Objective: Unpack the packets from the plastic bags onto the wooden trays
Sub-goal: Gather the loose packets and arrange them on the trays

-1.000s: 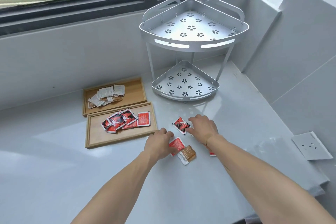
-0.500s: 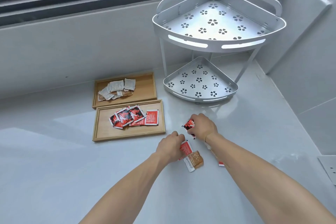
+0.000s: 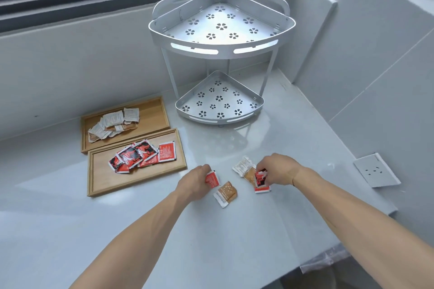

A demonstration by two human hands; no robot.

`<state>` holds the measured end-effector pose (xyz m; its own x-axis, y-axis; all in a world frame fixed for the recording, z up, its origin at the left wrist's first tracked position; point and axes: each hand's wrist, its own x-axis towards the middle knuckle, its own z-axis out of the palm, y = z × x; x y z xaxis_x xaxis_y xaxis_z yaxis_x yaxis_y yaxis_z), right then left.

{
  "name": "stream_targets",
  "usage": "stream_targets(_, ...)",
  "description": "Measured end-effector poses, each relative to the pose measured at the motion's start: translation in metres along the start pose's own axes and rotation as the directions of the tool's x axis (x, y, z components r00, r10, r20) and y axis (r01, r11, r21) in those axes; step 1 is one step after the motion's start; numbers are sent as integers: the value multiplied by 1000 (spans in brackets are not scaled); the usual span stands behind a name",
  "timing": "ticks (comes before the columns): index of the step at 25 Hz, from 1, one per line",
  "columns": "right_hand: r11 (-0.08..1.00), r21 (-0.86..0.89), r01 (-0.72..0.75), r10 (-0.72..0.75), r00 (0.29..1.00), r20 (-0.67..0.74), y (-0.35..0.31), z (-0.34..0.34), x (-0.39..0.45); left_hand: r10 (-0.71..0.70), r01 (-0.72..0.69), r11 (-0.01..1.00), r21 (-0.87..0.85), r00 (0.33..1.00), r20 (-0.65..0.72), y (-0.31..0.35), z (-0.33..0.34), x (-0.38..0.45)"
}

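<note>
Two wooden trays lie at the left of the grey counter. The near tray point(image 3: 112, 183) holds several red packets point(image 3: 141, 155). The far tray point(image 3: 152, 112) holds several white and brown packets point(image 3: 112, 122). My left hand point(image 3: 195, 183) is closed on a red packet point(image 3: 212, 179). My right hand point(image 3: 278, 170) pinches a red and black packet point(image 3: 261, 179) over another red packet on the counter. A brown packet point(image 3: 226, 193) lies between my hands. A white and brown packet point(image 3: 244, 168) lies just left of my right hand.
A two-tier silver corner rack point(image 3: 220, 58) stands at the back of the counter behind my hands. A white socket plate point(image 3: 375, 170) lies at the right. A clear plastic bag point(image 3: 326, 258) hangs off the counter's front right edge. Tiled walls close the right side.
My right hand has moved right and toward me with the red and black packet, uncovering a white and brown packet. My left hand has closed on its red packet. The view shifted.
</note>
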<state>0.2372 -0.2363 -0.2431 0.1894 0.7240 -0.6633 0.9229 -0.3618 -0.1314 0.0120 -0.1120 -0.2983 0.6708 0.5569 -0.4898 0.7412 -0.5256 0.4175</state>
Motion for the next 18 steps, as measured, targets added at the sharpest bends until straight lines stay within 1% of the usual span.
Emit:
stream_targets(2, 998, -70, -11, 13, 999, 42, -1, 15, -9, -4, 4, 1000, -14, 1000, -10, 1, 1, -2)
stream_targets(4, 994, -96, -49, 49, 999, -7, -3, 26, -11, -5, 4, 1000, -23, 1000, -18, 1, 2, -4)
stream_targets(7, 996, -53, -71, 66, 994, -91, -5, 33, -8, -8, 8, 1000, -17, 1000, -25, 0, 4, -10)
stream_targets(11, 997, 39, -69, 73, 992, -105, -5, 39, -6, -18, 18, 1000, -2, 1000, -21, -1, 5, -15)
stream_targets(13, 997, 50, -65, 69, 992, -101, -5, 39, -5, -19, 19, 1000, 1, 1000, -14, -2, 5, -16)
stream_targets(15, 999, 2, -41, 41, 994, -105, -5, 35, -1, -23, 23, 1000, 8, 1000, -4, -3, 4, -16)
stream_targets(18, 993, -118, -13, -2, 992, -125, -7, 29, 6, -33, 32, 999, 13, 999, 4, -3, 3, -16)
